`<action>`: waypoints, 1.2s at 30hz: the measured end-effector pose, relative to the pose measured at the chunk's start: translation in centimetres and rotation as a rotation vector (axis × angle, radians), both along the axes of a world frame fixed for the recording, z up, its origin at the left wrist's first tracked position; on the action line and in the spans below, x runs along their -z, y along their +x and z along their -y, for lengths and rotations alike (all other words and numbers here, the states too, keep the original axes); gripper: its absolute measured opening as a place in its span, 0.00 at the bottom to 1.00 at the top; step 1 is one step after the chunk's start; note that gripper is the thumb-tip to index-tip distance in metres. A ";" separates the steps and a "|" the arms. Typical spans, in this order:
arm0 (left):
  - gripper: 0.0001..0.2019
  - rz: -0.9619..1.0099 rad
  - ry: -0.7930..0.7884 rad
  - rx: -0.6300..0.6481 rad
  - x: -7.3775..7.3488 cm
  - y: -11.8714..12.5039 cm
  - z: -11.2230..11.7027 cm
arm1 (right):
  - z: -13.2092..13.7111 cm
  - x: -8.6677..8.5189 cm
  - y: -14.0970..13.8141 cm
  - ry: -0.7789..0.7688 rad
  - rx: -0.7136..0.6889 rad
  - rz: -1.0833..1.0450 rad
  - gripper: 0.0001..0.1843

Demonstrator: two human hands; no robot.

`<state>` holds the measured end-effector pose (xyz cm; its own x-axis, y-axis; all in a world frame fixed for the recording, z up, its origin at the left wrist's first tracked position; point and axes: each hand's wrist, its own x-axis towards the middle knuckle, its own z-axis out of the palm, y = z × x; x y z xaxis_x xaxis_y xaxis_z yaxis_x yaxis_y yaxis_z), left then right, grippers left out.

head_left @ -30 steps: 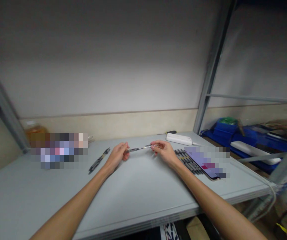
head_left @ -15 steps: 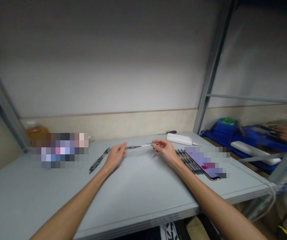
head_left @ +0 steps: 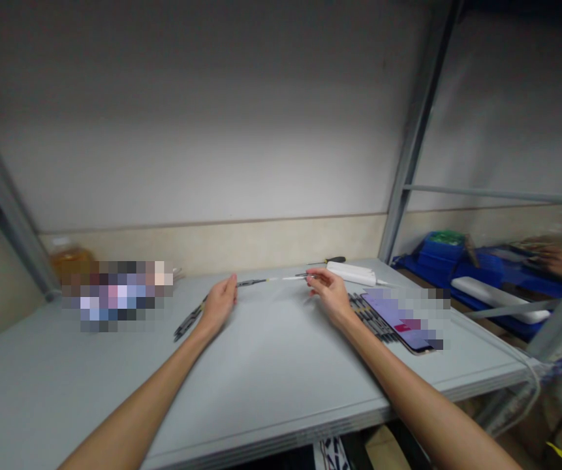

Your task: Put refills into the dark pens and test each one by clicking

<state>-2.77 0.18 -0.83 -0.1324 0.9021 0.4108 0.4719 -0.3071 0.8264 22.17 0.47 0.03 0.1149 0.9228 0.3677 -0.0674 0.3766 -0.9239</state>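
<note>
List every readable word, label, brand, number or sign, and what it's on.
None legible.
Phone: screen pixelated, unreadable.
Pixelated patch at far left: nothing readable.
Dark pen-like piece in left hand: too small and blurred.
Thin white piece at right hand: same.
Row of dark pen-like pieces: same.
White bar: no text visible.

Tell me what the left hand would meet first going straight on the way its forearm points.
The left hand would probably meet the wall's pale lower band behind the tabletop, though depth is unclear.
</note>
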 end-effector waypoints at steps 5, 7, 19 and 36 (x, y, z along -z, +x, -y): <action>0.24 -0.008 -0.002 0.008 0.0 0.3 0.1 | 0.1 0.2 -0.2 0.024 -0.018 0.051 0.16; 0.24 -0.001 -0.007 0.005 0.0 0.3 0.2 | 0.0 0.3 -0.2 0.034 -0.020 0.060 0.16; 0.24 -0.013 -0.031 0.024 -0.1 0.8 0.6 | 0.2 0.3 -0.3 0.048 -0.023 0.095 0.16; 0.15 0.073 -0.022 0.286 0.4 1.8 1.3 | 1.1 0.3 -0.8 0.041 -0.020 0.498 0.20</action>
<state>-0.96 -1.15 -1.20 0.1001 0.9156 0.3894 0.3081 -0.4006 0.8629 21.40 -0.59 -0.26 -0.1019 0.9065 0.4097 0.3706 0.4168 -0.8300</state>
